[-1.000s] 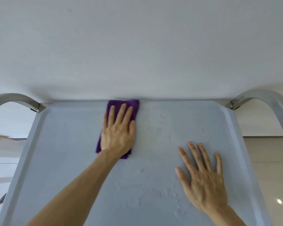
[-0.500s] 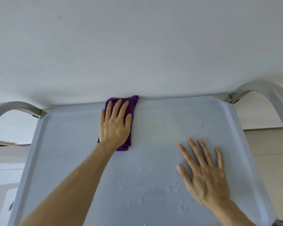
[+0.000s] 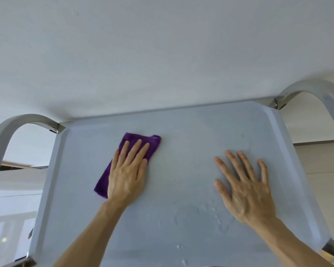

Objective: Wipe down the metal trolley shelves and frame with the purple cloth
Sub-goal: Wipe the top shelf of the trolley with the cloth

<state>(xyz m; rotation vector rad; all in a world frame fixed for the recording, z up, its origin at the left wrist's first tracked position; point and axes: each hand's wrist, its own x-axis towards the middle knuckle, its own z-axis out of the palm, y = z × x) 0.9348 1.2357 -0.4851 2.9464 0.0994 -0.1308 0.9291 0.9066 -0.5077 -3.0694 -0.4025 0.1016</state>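
The trolley's top shelf [image 3: 191, 151] is a grey metal tray with a raised rim that fills the middle of the head view. A folded purple cloth [image 3: 150, 144] lies on its far left half, a short way back from the far rim. My left hand [image 3: 128, 174] presses flat on the cloth with straight fingers and covers most of it. My right hand [image 3: 243, 185] rests flat on the bare shelf at the right, fingers spread. Water droplets [image 3: 206, 214] sit on the shelf between and in front of my hands.
Curved metal frame handles rise at the left [image 3: 12, 130] and at the right [image 3: 316, 93] of the shelf. A plain white wall [image 3: 162, 54] stands directly behind the trolley's far rim. Pale floor tiles [image 3: 324, 180] show on the right.
My left hand has drawn the cloth back from the far rim toward me. My right hand has stayed flat on the shelf. The view has tilted down.
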